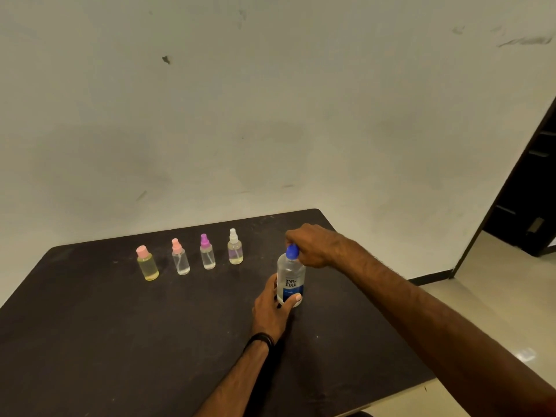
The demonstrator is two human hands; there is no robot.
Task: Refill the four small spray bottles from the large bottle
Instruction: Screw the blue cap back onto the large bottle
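A dark worktop (120, 341) holds everything. The big bottle (290, 281) stands upright near its right side. The left hand (272, 311) wraps its bottom. The right hand (313, 246) pinches its blue cap (291, 252). Four small spray bottles (207, 252) stand in a row, to the left.

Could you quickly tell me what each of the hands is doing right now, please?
Left hand: closed around the lower body of the large bottle, which stands on the table.
Right hand: closed on the bottle's blue cap.
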